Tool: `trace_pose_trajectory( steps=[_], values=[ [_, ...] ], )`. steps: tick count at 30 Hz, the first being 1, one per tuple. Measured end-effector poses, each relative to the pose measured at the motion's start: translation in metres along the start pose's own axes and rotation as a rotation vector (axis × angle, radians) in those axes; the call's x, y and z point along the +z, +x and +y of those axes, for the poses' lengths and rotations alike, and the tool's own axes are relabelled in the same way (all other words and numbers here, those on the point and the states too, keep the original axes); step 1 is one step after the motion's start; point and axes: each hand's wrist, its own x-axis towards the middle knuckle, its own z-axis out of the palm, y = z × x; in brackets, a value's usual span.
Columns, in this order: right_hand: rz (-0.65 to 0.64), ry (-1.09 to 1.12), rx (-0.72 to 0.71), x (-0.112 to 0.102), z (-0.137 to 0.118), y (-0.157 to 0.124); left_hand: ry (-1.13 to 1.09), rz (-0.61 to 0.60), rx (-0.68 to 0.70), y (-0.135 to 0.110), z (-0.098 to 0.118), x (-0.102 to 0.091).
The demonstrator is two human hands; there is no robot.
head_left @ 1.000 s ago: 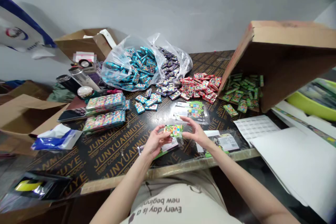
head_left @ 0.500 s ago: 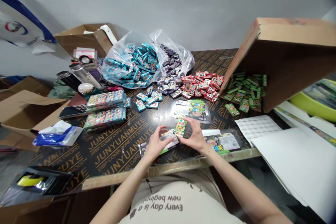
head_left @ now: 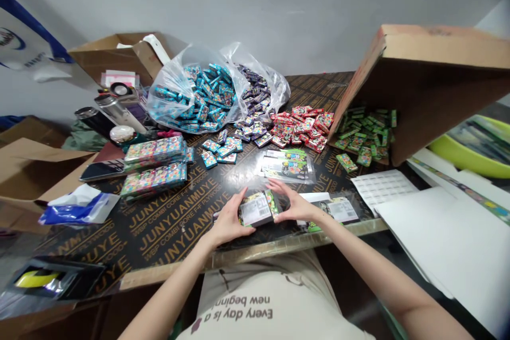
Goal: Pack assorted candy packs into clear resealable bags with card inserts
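Note:
My left hand [head_left: 232, 218] is wrapped round a dark flat packet [head_left: 255, 210] with a white printed label, just above the front of the table. A small green patterned box [head_left: 272, 204] stands at the packet's right end. Thumb and fingers of my right hand [head_left: 292, 205] grip the green box from the right. Whether it is inside the packet or only touching it, I cannot tell. Beside my right wrist lies another printed packet [head_left: 343, 209] with a white label. Beyond my hands lie several flat printed clear sleeves [head_left: 287, 166].
Red boxes [head_left: 303, 126] lie heaped at the back. Clear bags hold blue boxes [head_left: 211, 98] and purple boxes [head_left: 257, 87]. A tipped carton [head_left: 434, 74] has green boxes [head_left: 366, 133] at its mouth. Wrapped bundles [head_left: 153, 178] stack at left, near flasks [head_left: 95, 122]. White sheets [head_left: 434, 239] lie right.
My right hand has lowered the green box from above to the packet's right end. My left hand now grips the packet, which is turned with its label more visible. The whole view has shifted slightly.

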Motion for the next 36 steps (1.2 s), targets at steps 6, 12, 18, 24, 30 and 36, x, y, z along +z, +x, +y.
trace_pose_trajectory(
  steps=[6,12,18,24,30,36],
  values=[
    [0.631,0.651,0.15,0.042,-0.034,0.039,-0.431,0.501,-0.244,0.02,0.016,0.022],
    [0.801,0.754,0.185,0.061,-0.048,0.06,-1.237,0.715,-0.431,0.029,0.046,0.044],
    [0.632,0.75,0.194,0.052,-0.051,0.056,-1.374,0.595,-0.561,0.037,0.054,0.026],
    [0.593,0.789,0.221,0.046,-0.045,0.047,-1.311,0.526,-0.539,0.043,0.046,0.018],
    [0.526,0.823,0.345,0.043,-0.037,0.044,-1.209,0.595,-0.393,0.049,0.052,0.013],
    [0.564,0.543,0.071,0.038,-0.031,0.033,-0.855,0.668,-0.224,0.043,0.06,0.007]
  ],
)
